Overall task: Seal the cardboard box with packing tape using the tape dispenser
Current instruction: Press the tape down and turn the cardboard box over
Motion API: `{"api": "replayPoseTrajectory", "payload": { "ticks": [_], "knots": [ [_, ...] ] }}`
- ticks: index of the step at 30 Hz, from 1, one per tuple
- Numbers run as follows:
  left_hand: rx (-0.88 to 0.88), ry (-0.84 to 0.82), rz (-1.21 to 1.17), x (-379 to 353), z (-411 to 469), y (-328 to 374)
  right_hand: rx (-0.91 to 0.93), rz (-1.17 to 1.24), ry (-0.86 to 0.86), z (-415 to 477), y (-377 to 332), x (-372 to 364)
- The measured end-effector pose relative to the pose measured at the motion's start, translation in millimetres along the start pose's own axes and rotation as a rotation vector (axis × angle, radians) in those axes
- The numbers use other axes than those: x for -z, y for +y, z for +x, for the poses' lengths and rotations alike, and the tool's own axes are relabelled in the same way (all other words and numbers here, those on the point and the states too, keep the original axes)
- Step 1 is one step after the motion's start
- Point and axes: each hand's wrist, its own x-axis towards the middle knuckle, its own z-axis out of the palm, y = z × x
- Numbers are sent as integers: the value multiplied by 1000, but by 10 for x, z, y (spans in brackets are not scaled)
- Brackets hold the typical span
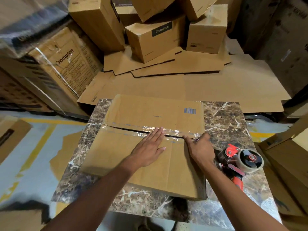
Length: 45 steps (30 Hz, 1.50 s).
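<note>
Several brown cartons (pixel 155 39) are heaped at the back, some printed with a brand name, standing on flattened cardboard sheets (pixel 166 67) spread over the floor; a bigger film-wrapped carton (pixel 55 64) crowds the left side, and more cartons line the right edge; none of it lies between me and the work.

Nearer, I see a marble-patterned tabletop (pixel 225 117) carrying the cardboard box (pixel 150 172), which lies flat with its two top flaps meeting in a dark seam; a strip of clear tape (pixel 175 131) runs along that seam.

The left hand (pixel 148 147) lies flat on the near flap, fingers straight and pressed together, their tips touching the tape about mid-seam. The right hand (pixel 200 147) sits at the seam's right end, where the tape bunches into a crumpled wad; one finger stretches left along the strip, but the back of the hand hides the rest, so I cannot tell whether they pinch the wad or merely press it.

The red tape dispenser (pixel 241 161) lies on the tabletop just beside the box's right edge, partly hidden behind the right wrist and apart from both sets of fingers.
</note>
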Motion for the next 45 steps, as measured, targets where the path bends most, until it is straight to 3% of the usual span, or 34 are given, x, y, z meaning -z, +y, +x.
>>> {"api": "replayPoseTrajectory", "payload": {
  "ticks": [7, 13, 16, 21, 24, 27, 31, 38, 45],
  "knots": [
    [9, -14, 113, 122, -209, -530, 9, -15, -9, 73, 27, -44],
    [232, 23, 113, 253, -463, -1312, 17, -52, 27, 57, -15, -29],
    [275, 99, 106, 338, -516, -1647, 32, -193, 88, 17, -126, -58],
    [159, 113, 27, 417, -465, -2098, 287, -229, 170, -284, -828, -325],
    [55, 58, -2, 461, -406, -2311, 430, -246, 61, -670, -1381, -685],
    [-36, 22, 13, 509, -358, -2481, 560, -422, -115, -1165, -1732, -1124],
    [-73, 32, 52, 550, -420, -2594, 525, -557, -280, -1459, -1842, -1511],
    [-27, 53, 100, 523, -709, -2678, 572, -489, -266, -1175, -1836, -1459],
    [-63, -124, 71, 583, -895, -2691, 618, -603, -207, -1015, -1810, -1428]
  ]
}}
